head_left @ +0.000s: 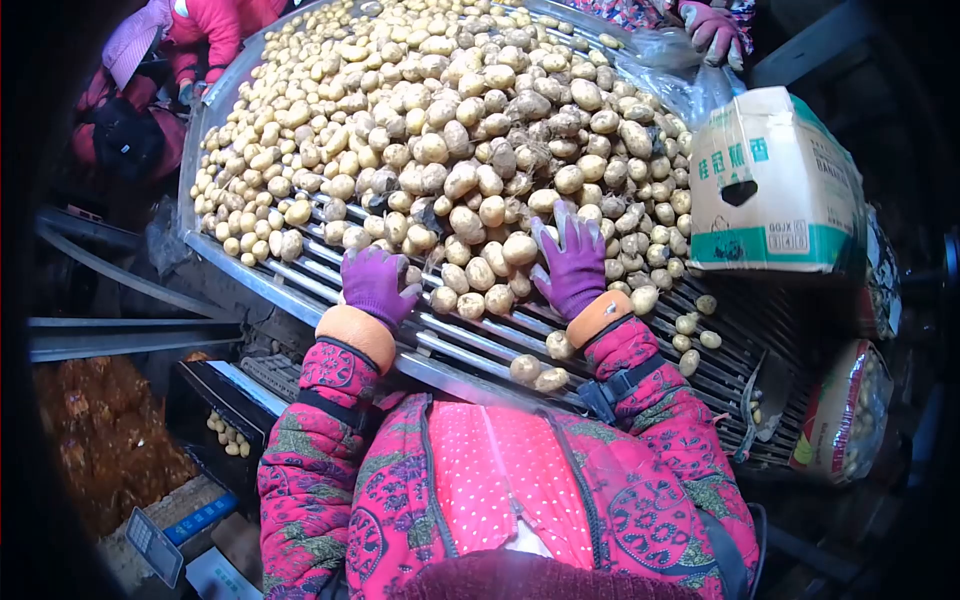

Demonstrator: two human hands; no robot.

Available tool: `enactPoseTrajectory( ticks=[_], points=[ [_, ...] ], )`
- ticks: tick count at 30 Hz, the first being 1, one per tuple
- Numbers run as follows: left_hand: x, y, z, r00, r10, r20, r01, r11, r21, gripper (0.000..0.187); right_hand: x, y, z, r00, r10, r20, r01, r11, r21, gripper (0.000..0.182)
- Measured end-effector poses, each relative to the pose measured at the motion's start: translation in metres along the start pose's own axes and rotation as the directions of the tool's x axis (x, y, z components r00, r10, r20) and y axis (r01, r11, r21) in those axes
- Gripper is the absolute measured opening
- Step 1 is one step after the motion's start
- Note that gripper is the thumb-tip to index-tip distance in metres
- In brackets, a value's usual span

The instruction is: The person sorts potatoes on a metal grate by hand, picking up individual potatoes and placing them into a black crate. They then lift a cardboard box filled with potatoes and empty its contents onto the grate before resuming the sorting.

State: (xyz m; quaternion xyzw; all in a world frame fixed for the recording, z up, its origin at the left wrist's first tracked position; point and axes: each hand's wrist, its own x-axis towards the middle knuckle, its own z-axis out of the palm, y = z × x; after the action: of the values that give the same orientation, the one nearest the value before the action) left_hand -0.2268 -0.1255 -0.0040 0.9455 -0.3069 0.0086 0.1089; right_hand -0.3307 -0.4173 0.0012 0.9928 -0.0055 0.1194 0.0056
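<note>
A large heap of potatoes (430, 130) covers a metal roller table (440, 345). My left hand (375, 285), in a purple glove, rests at the heap's near edge with its fingers apart. To its right, my right hand (574, 260), gloved alike, lies against the potatoes with fingers spread, pointing away from me. Neither hand is wrapped round a potato. A few loose potatoes (525, 369) lie on the rollers between my forearms, and several more (688, 343) lie to the right of my right hand.
A cardboard box (775, 240) stands on the right of the table, with a filled, plastic-lined box (845, 420) below it. Co-workers are at the upper left (215, 40) and top right, where a gloved hand (712, 32) shows beside plastic bags (665, 75). A scale (153, 545) sits lower left.
</note>
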Motion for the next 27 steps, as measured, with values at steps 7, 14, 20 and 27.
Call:
enactPoseTrajectory(
  ticks=[7,14,20,27],
  points=[
    [-0.056,0.002,-0.014,0.990,-0.129,-0.058,0.044,0.671,-0.740,0.046,-0.001,0.000,0.003,0.999,-0.007,0.047,0.006,1.000,0.005,0.079],
    [-0.080,0.014,-0.046,0.951,-0.106,0.291,0.252,-0.277,-0.927,0.059,-0.001,-0.005,0.005,0.999,0.027,0.041,-0.025,0.998,-0.049,0.080],
    [-0.098,0.007,-0.052,0.949,0.038,0.314,0.241,-0.728,-0.642,0.057,-0.001,-0.007,0.010,0.997,0.041,0.060,-0.034,0.994,-0.103,0.080],
    [-0.117,-0.008,-0.036,0.909,0.037,0.416,0.261,-0.828,-0.496,0.052,-0.001,-0.013,0.006,0.991,0.085,0.108,-0.070,0.989,-0.134,0.081]
  ],
)
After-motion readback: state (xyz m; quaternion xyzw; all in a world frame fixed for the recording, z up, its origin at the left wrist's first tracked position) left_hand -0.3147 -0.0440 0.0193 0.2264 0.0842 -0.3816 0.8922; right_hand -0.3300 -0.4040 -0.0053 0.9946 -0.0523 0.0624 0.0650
